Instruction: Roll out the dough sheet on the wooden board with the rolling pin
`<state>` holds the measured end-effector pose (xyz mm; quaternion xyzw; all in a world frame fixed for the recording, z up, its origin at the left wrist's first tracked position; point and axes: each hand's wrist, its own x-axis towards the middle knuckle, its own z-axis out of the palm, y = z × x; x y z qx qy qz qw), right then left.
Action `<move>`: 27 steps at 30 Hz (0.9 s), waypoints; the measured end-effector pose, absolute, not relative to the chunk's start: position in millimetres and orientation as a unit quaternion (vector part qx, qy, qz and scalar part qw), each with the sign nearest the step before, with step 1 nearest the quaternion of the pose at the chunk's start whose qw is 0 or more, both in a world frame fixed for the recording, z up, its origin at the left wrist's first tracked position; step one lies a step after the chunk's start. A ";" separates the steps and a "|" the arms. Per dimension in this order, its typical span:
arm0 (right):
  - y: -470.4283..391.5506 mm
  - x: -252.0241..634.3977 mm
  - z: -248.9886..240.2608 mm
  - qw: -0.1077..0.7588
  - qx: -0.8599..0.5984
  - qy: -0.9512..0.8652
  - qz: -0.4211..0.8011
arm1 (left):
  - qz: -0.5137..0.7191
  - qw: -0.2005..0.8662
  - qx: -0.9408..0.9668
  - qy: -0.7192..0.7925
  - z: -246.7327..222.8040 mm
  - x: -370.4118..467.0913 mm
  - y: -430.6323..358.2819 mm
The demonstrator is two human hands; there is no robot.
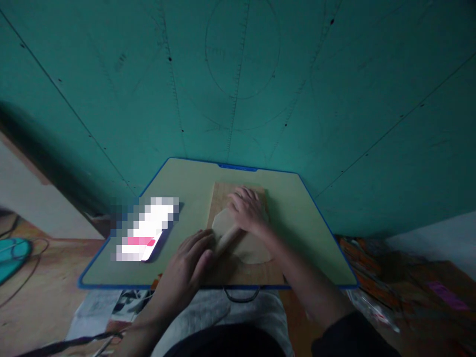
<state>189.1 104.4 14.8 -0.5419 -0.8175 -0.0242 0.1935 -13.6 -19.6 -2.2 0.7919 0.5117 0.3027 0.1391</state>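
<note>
A thin wooden rolling pin [227, 239] lies slantwise across a flat sheet of pale dough [257, 250]. Under the dough is a wooden board [218, 194], its near end at the front edge of the small table. My left hand [193, 258] is closed over the pin's near left end, at the left side of the board. Further away, my right hand [246, 208] bends over the pin's other end, above the dough, its fingers towards the board's far edge. Both palms hide the ends of the pin.
The low table [297, 223] has a blue rim and stands against a green wall [238, 89]. On its left side lies a phone [148, 230] with a bright, blurred-out screen. Cluttered items [372, 267] lie on the floor at right; a teal round object [13, 258] is at far left.
</note>
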 end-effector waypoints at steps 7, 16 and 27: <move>47.8 241.4 4.1 0.150 -0.549 -0.822 -0.001 | 0.311 0.182 0.747 0.559 -16.6 -25.2 -5.5; 133.6 147.2 23.9 0.148 -0.490 -0.859 0.030 | 0.321 0.198 0.734 0.565 -13.0 -20.7 -11.1; 42.1 243.9 7.7 0.126 -0.488 -0.863 0.016 | 0.361 0.227 0.719 0.548 -17.0 -23.9 -13.9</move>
